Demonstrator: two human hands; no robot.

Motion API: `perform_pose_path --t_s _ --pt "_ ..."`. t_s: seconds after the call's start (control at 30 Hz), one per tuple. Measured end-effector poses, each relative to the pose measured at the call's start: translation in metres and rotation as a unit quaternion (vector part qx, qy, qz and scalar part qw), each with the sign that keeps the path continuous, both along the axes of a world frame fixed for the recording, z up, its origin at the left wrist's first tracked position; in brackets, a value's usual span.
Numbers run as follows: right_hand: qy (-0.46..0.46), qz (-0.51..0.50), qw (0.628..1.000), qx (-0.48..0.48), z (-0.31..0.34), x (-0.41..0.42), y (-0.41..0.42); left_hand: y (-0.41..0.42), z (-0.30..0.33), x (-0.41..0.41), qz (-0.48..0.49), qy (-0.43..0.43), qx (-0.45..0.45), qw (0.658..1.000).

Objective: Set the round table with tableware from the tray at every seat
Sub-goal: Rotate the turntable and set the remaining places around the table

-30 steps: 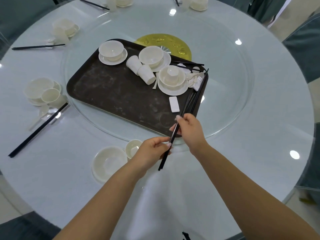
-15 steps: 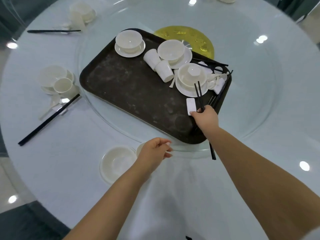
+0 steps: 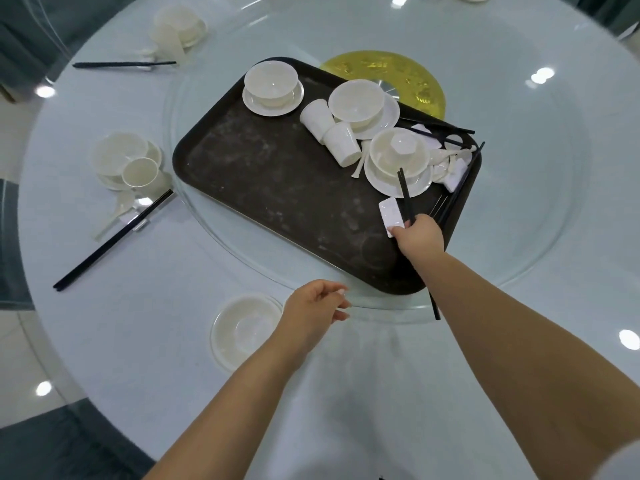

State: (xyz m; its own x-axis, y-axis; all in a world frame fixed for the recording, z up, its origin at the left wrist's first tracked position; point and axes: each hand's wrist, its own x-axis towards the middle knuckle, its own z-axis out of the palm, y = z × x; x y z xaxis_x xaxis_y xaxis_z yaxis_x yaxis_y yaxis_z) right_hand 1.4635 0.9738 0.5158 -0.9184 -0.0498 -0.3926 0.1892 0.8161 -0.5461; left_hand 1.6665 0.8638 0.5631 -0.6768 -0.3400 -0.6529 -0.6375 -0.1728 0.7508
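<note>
A dark brown tray (image 3: 277, 188) lies on the glass turntable of the round table (image 3: 519, 306). On it stand several white bowls on saucers (image 3: 272, 88), two tipped cups (image 3: 329, 129), spoons and more chopsticks. My right hand (image 3: 417, 235) is over the tray's near right corner. It grips a pair of black chopsticks (image 3: 406, 195) and touches a white rectangular chopstick rest (image 3: 391, 213). My left hand (image 3: 315, 308) hovers loosely curled, holding nothing, beside a white bowl on a saucer (image 3: 246, 329) at the near seat.
Place settings with bowls, cups and black chopsticks (image 3: 114, 237) lie at the left seats (image 3: 124, 161) and the far left (image 3: 178, 29). A gold disc (image 3: 388, 72) marks the turntable's centre. Dark chair backs (image 3: 45, 448) ring the table's edge.
My right hand carried the chopsticks from in front of me onto the tray and reached the white rest. My left hand let go of the chopsticks and stayed by the near bowl.
</note>
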Motion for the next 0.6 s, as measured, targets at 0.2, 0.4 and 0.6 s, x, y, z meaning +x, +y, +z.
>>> perform_pose_path --t_s 0.2,0.4,0.6 --pt "-0.069 -0.059 0.978 -0.186 0.022 0.029 0.003 0.000 0.005 0.007 0.014 0.000 0.006 1.000" --pt "-0.156 0.025 0.947 -0.279 0.054 0.073 0.027 0.007 0.015 0.016 0.039 0.009 0.024 0.999" --pt "-0.186 0.132 0.946 -0.229 0.056 0.126 0.056 0.017 0.014 0.044 0.037 0.021 -0.003 0.999"
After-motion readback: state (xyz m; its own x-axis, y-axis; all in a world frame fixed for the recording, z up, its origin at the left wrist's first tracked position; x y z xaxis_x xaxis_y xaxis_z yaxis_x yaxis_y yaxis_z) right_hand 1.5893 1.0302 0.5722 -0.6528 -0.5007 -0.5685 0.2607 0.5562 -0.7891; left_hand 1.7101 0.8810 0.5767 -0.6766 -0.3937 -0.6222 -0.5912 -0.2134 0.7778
